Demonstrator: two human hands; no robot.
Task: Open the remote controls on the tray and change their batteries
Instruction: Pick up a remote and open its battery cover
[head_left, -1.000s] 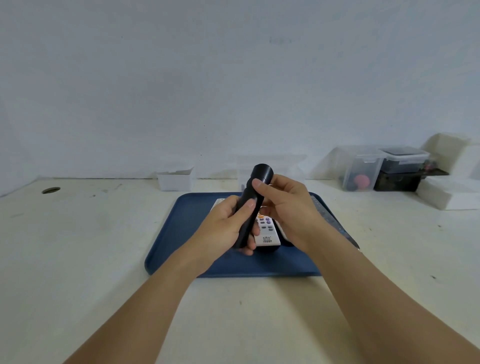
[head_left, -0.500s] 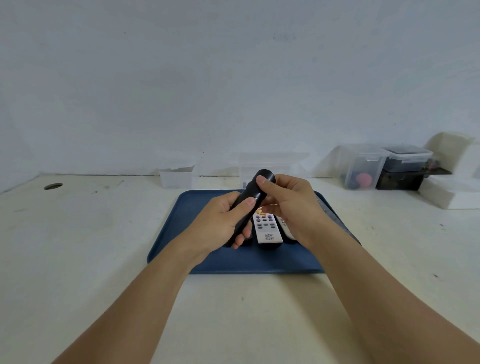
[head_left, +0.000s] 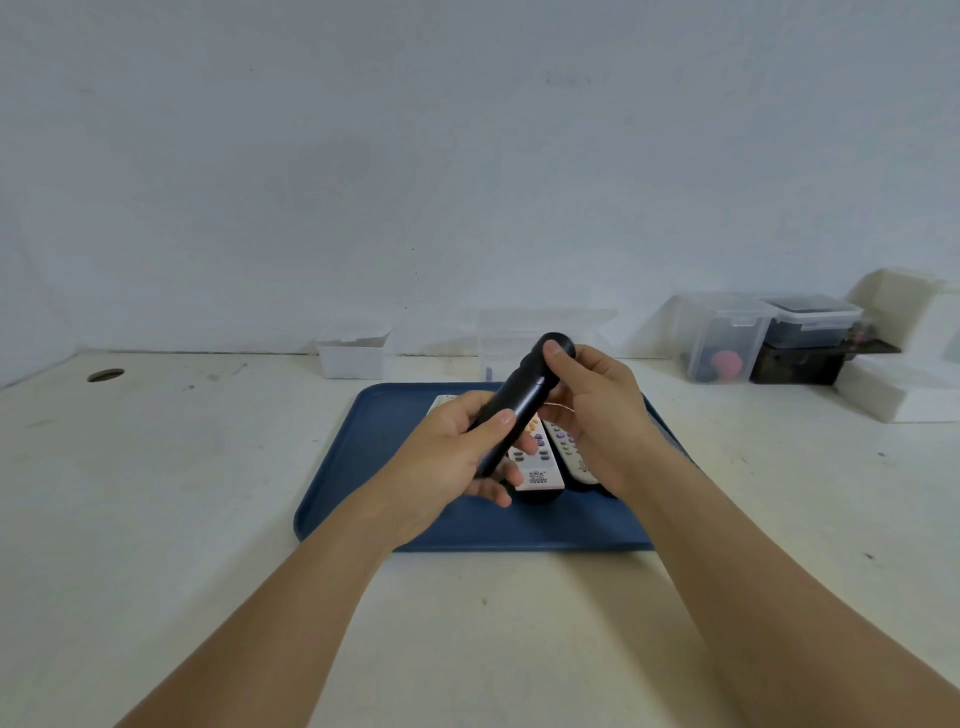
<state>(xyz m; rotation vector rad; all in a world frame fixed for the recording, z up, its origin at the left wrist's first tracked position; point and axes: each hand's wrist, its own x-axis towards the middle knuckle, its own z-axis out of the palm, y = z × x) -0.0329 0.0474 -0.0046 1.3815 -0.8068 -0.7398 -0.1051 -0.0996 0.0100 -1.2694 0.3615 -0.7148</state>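
Note:
I hold a long black remote control (head_left: 522, 400) tilted over the blue tray (head_left: 353, 457), its back side toward me. My left hand (head_left: 457, 457) grips its lower half, thumb across the back. My right hand (head_left: 597, 410) holds the upper end, thumb pressed near the top. Under my hands, a white remote (head_left: 540, 465) with coloured buttons lies face up on the tray, with a second light remote (head_left: 571, 457) beside it on the right. Another white remote (head_left: 441, 401) peeks out behind my left hand.
Along the back wall stand a small white open box (head_left: 356, 356), a clear plastic box (head_left: 519, 338), clear lidded containers (head_left: 727, 343) with a dark bin (head_left: 800, 364), and white foam blocks (head_left: 904, 395) at right. A cable hole (head_left: 106, 375) sits far left.
Both hands lowered the black remote a little and tilted it further to the right; my right thumb stays at its top end.

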